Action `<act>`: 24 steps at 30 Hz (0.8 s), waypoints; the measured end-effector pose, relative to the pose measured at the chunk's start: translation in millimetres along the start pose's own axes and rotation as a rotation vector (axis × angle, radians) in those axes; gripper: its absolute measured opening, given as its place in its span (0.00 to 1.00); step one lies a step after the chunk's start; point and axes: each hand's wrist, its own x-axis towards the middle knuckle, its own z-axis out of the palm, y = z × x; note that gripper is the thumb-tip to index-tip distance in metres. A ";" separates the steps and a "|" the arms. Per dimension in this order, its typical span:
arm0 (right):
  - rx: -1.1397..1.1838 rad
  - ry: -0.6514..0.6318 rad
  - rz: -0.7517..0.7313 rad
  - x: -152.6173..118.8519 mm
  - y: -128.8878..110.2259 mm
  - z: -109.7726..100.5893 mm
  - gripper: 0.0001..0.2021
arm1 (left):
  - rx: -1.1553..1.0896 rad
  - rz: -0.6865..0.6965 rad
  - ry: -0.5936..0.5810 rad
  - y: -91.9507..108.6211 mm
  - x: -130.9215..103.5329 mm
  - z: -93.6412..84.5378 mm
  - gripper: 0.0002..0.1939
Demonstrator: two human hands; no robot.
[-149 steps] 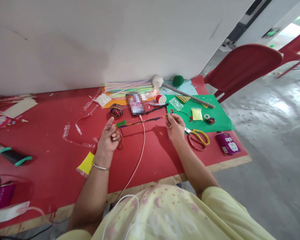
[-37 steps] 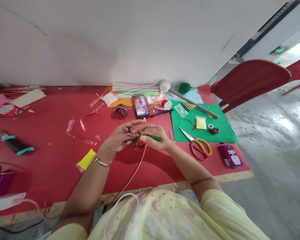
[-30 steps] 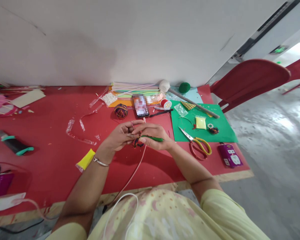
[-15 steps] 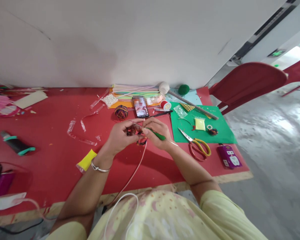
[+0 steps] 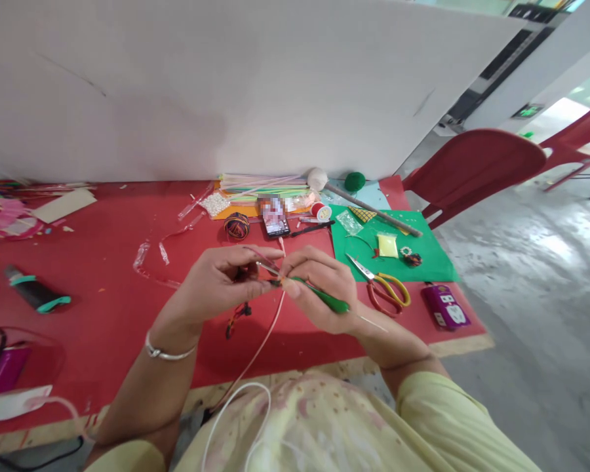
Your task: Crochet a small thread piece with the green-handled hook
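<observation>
My left hand (image 5: 221,285) is closed on a small crochet piece of dark multicoloured yarn, mostly hidden by the fingers. A dark orange-flecked strand (image 5: 236,320) of it dangles below the palm. Between the fingers of my right hand (image 5: 319,285) is a crochet hook (image 5: 327,298) with a green handle. Its metal tip points left and meets the yarn at the left fingertips. Beyond the hands, a ball of the same multicoloured yarn (image 5: 236,226) rests on the red table (image 5: 103,262). A phone (image 5: 274,219) lies beside the ball, with a pink cable (image 5: 263,351) running under my hands.
Yellow-and-red-handled scissors (image 5: 386,288) lie partly on a green sheet (image 5: 427,259), near a pale yellow packet (image 5: 387,246). A purple box (image 5: 446,306) is at right. A black-and-teal tool (image 5: 37,292) lies at left. Pipe cleaners (image 5: 260,183) line the wall (image 5: 177,85).
Both hands have come nearer to my body and look larger. My left hand has shifted left, and a yarn strand now hangs below it. The hook stays in my right hand.
</observation>
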 end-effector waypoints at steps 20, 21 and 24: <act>0.306 0.215 0.508 -39.0 101.8 21.4 0.19 | -0.083 -0.129 0.137 -90.9 43.1 25.6 0.35; 0.303 0.212 0.508 -39.0 102.7 21.2 0.19 | -0.075 -0.119 0.136 -92.9 43.4 26.3 0.34; 0.303 0.207 0.503 -38.2 103.3 20.8 0.18 | -0.076 -0.096 0.139 -98.4 44.4 26.7 0.30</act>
